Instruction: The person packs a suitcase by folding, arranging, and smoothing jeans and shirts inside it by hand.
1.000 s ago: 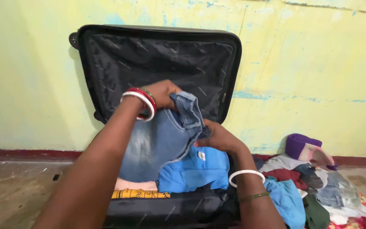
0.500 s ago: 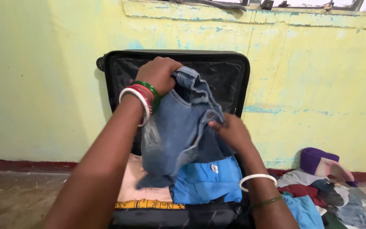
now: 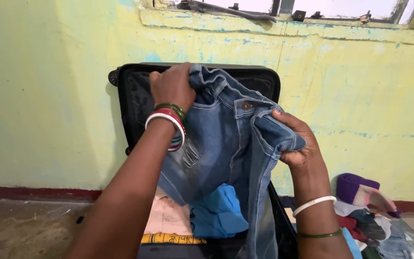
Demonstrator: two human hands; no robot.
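**Jeans up by the waistband, over the open suitcase**

Head view, the only one:

- Step: I'm holding a pair of blue jeans (image 3: 226, 144) spread at the waist, lifted in front of the black suitcase (image 3: 135, 96). Looks like the shake-out/straighten stage, not yet folded or laid down.
- Left hand (image 3: 172, 86): closed into a fist on the left end of the waistband, knuckles toward the camera, grip looks firm. Red, white and green bangles (image 3: 171, 120) sit on that wrist.
- Right hand (image 3: 299, 144): fingers curled around the right end of the waistband, thumb on top, denim bunched in the palm. White bangle (image 3: 314, 205) and a thin green one lower on the wrist.
- Jeans: waistband and button face me, legs hang down between my arms, lower part drops out of frame. Ripped patch on the left thigh.
- Below them, inside the suitcase: blue garment (image 3: 219, 213), peach garment (image 3: 168, 216), a yellow printed strip (image 3: 171, 238) at the near edge. Jeans hang over these; I can't tell whether they touch.
- Lid stands up against the pale green wall (image 3: 360, 96).
- Right of the suitcase: loose clothes pile (image 3: 374, 220) with a purple cap on top.

Next move, my judgement: legs need to be brought together evenly before folding; both grips must stay level or the waistband twists.
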